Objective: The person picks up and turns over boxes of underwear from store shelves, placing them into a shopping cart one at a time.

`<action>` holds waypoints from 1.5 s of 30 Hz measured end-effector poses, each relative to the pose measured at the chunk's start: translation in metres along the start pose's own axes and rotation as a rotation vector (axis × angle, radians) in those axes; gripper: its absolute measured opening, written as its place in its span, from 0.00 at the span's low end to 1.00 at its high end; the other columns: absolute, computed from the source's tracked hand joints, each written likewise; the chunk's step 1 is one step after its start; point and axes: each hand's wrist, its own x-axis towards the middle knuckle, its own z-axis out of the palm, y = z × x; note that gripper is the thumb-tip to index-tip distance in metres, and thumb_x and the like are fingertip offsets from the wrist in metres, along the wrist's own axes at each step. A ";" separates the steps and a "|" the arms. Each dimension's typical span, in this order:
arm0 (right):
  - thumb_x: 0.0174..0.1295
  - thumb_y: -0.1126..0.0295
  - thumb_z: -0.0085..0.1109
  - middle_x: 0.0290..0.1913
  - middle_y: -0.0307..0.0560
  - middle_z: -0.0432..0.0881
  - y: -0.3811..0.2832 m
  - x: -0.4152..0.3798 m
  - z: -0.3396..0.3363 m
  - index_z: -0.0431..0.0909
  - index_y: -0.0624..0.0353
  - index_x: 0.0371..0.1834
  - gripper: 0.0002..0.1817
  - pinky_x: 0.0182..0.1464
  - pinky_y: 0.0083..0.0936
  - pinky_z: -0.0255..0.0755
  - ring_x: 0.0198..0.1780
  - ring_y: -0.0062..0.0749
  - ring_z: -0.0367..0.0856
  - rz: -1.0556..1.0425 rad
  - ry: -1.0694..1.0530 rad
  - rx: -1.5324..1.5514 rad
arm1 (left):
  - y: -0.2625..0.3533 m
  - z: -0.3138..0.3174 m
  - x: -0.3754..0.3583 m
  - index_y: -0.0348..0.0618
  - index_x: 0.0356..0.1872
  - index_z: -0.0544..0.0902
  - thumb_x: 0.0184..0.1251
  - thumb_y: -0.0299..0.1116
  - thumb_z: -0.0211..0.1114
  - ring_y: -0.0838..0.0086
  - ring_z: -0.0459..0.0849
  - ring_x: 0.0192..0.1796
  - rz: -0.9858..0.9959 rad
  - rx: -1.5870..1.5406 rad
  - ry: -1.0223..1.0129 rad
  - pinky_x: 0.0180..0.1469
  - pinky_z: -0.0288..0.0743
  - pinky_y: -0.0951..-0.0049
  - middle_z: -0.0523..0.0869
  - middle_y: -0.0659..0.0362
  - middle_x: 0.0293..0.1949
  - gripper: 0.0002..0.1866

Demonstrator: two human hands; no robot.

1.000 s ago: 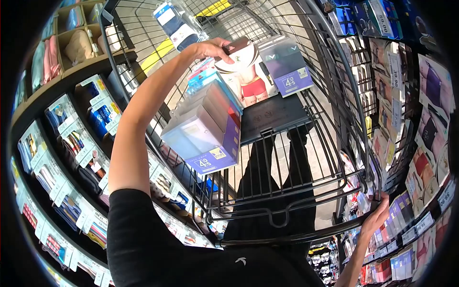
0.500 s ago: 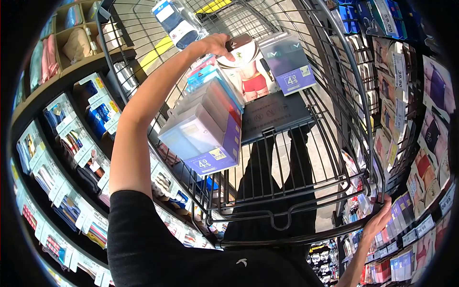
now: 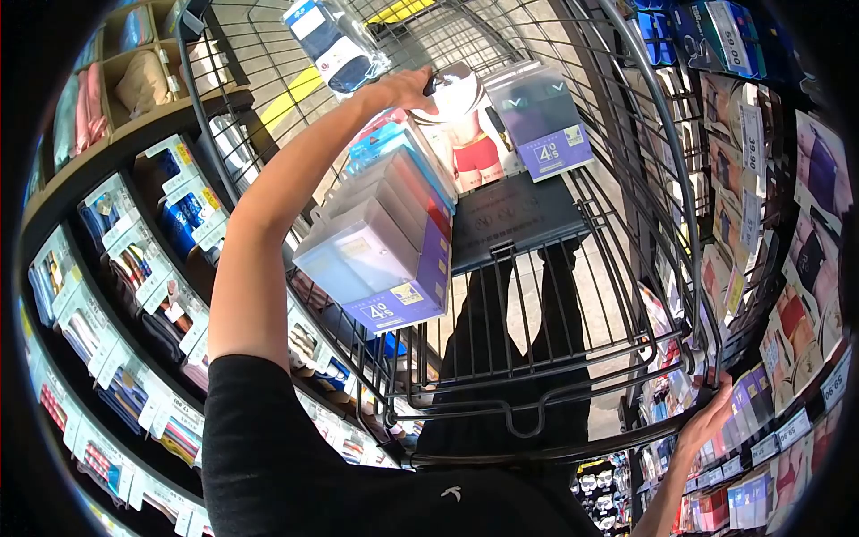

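My left hand (image 3: 404,90) reaches into the shopping cart (image 3: 519,367) and grips the upper left edge of a flat underwear pack (image 3: 476,143), which pictures red boxer briefs. Below that hand stands a row of frosted plastic underwear boxes (image 3: 371,259) with purple labels, and thin blue packs are behind them. Another frosted box (image 3: 543,125) is to the right of the pack. My right hand (image 3: 707,419) is closed round the right end of the cart handle (image 3: 573,452).
A clear bag with dark blue fabric (image 3: 331,45) lies farther in the cart. Shelves of folded, packaged clothing (image 3: 134,313) line the left side. Hanging underwear packs (image 3: 792,313) with price tags run close along the right.
The underwear pack has tilted slightly, and glare now covers its upper part. My left hand has shifted a little with it. My right hand stays on the handle.
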 end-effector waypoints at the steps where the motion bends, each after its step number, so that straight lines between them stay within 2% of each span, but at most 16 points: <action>1: 0.78 0.52 0.29 0.31 0.47 0.78 0.001 0.000 0.000 0.74 0.68 0.46 0.28 0.36 0.23 0.66 0.32 0.25 0.73 -0.004 0.005 0.020 | 0.002 -0.002 -0.002 0.41 0.63 0.66 0.50 0.51 0.73 0.51 0.79 0.59 -0.009 -0.013 -0.019 0.59 0.72 0.55 0.81 0.45 0.55 0.42; 9: 0.78 0.53 0.30 0.30 0.46 0.78 0.000 0.001 0.000 0.75 0.69 0.44 0.28 0.37 0.23 0.66 0.32 0.26 0.72 -0.008 -0.006 0.027 | 0.005 -0.008 -0.003 0.38 0.65 0.64 0.52 0.53 0.72 0.51 0.77 0.60 -0.006 0.036 -0.021 0.60 0.71 0.56 0.80 0.43 0.55 0.44; 12: 0.78 0.56 0.30 0.30 0.47 0.77 -0.004 0.002 0.000 0.75 0.69 0.43 0.27 0.35 0.25 0.64 0.31 0.28 0.70 -0.062 0.012 -0.019 | 0.013 -0.028 -0.020 0.36 0.67 0.62 0.57 0.53 0.69 0.51 0.78 0.61 0.056 0.024 0.090 0.60 0.72 0.57 0.80 0.41 0.56 0.43; 14: 0.78 0.57 0.31 0.29 0.48 0.76 -0.010 0.002 -0.001 0.75 0.69 0.42 0.26 0.34 0.27 0.64 0.30 0.29 0.70 -0.093 0.027 -0.074 | 0.024 -0.056 -0.053 0.37 0.70 0.60 0.63 0.54 0.64 0.49 0.74 0.64 0.044 -0.179 0.118 0.65 0.68 0.57 0.76 0.37 0.59 0.42; 15: 0.78 0.58 0.31 0.29 0.49 0.75 -0.012 0.003 -0.002 0.75 0.70 0.41 0.26 0.34 0.28 0.64 0.30 0.31 0.69 -0.121 0.024 -0.123 | 0.022 -0.056 -0.064 0.38 0.68 0.64 0.65 0.50 0.64 0.53 0.78 0.61 0.099 -0.136 0.300 0.62 0.71 0.60 0.77 0.41 0.59 0.36; 16: 0.77 0.58 0.32 0.28 0.50 0.74 -0.014 0.003 -0.003 0.75 0.70 0.40 0.25 0.34 0.30 0.64 0.29 0.32 0.68 -0.147 0.020 -0.173 | 0.030 -0.066 -0.084 0.38 0.68 0.64 0.65 0.50 0.64 0.53 0.78 0.61 0.106 -0.125 0.306 0.62 0.71 0.60 0.77 0.41 0.59 0.36; 18: 0.77 0.59 0.34 0.29 0.52 0.75 -0.022 0.003 -0.004 0.75 0.70 0.41 0.24 0.36 0.30 0.65 0.30 0.34 0.69 -0.142 0.011 -0.172 | 0.057 -0.088 -0.139 0.38 0.64 0.70 0.68 0.43 0.63 0.59 0.81 0.55 0.150 -0.411 0.380 0.59 0.74 0.64 0.79 0.46 0.57 0.28; 20: 0.76 0.61 0.37 0.29 0.52 0.76 -0.017 0.002 -0.004 0.76 0.70 0.40 0.22 0.37 0.31 0.66 0.30 0.35 0.70 -0.118 0.018 -0.127 | 0.076 -0.090 -0.191 0.37 0.57 0.77 0.68 0.37 0.63 0.66 0.83 0.50 0.238 -0.479 0.550 0.55 0.76 0.68 0.83 0.51 0.52 0.20; 24: 0.73 0.67 0.46 0.28 0.51 0.78 -0.033 0.004 -0.003 0.77 0.68 0.40 0.14 0.37 0.29 0.69 0.30 0.31 0.74 -0.152 0.060 0.018 | 0.138 -0.081 -0.317 0.35 0.46 0.82 0.69 0.33 0.62 0.70 0.83 0.50 0.180 -0.524 0.682 0.54 0.74 0.70 0.86 0.53 0.45 0.12; 26: 0.72 0.68 0.49 0.27 0.51 0.78 -0.034 0.006 -0.002 0.77 0.68 0.40 0.12 0.35 0.27 0.70 0.30 0.28 0.75 -0.223 0.103 0.052 | 0.163 -0.065 -0.366 0.35 0.44 0.82 0.68 0.30 0.61 0.69 0.83 0.51 0.223 -0.480 0.704 0.56 0.73 0.70 0.86 0.53 0.45 0.10; 28: 0.71 0.67 0.51 0.25 0.52 0.78 -0.042 0.006 -0.003 0.78 0.67 0.39 0.12 0.32 0.28 0.70 0.27 0.30 0.75 -0.152 0.096 0.105 | 0.203 -0.049 -0.401 0.34 0.44 0.81 0.64 0.28 0.65 0.65 0.85 0.48 0.311 -0.567 0.622 0.53 0.75 0.70 0.86 0.51 0.42 0.10; 32: 0.70 0.61 0.53 0.27 0.59 0.81 -0.028 0.014 0.002 0.80 0.62 0.38 0.14 0.30 0.40 0.71 0.28 0.50 0.81 -0.222 0.107 0.107 | 0.275 0.019 -0.410 0.34 0.43 0.81 0.62 0.25 0.66 0.57 0.84 0.47 0.385 -0.690 0.499 0.50 0.76 0.66 0.84 0.49 0.41 0.10; 34: 0.71 0.58 0.49 0.30 0.60 0.82 -0.034 0.012 -0.006 0.79 0.60 0.38 0.16 0.32 0.45 0.70 0.32 0.57 0.81 -0.203 0.080 0.072 | 0.317 0.042 -0.410 0.34 0.42 0.80 0.61 0.24 0.66 0.53 0.83 0.46 0.454 -0.634 0.533 0.49 0.76 0.64 0.83 0.48 0.41 0.10; 38: 0.73 0.58 0.40 0.29 0.63 0.81 -0.026 0.014 -0.005 0.79 0.62 0.35 0.21 0.36 0.51 0.71 0.33 0.62 0.80 -0.408 0.159 0.118 | 0.410 0.045 -0.422 0.33 0.43 0.79 0.60 0.24 0.65 0.49 0.82 0.47 0.626 -0.522 0.689 0.50 0.76 0.61 0.83 0.46 0.42 0.11; 41: 0.73 0.57 0.38 0.34 0.70 0.81 -0.027 0.021 -0.001 0.80 0.66 0.25 0.28 0.41 0.53 0.72 0.36 0.65 0.80 -0.259 0.131 0.343 | 0.458 0.048 -0.421 0.34 0.46 0.78 0.62 0.25 0.64 0.48 0.80 0.46 0.673 -0.408 0.696 0.49 0.74 0.59 0.81 0.45 0.44 0.12; 45: 0.68 0.58 0.43 0.36 0.65 0.83 -0.030 0.022 -0.007 0.83 0.65 0.32 0.23 0.45 0.50 0.74 0.39 0.63 0.81 -0.293 0.226 0.506 | 0.489 0.064 -0.415 0.37 0.52 0.74 0.62 0.32 0.66 0.45 0.80 0.48 0.588 -0.108 0.562 0.47 0.75 0.55 0.80 0.44 0.46 0.19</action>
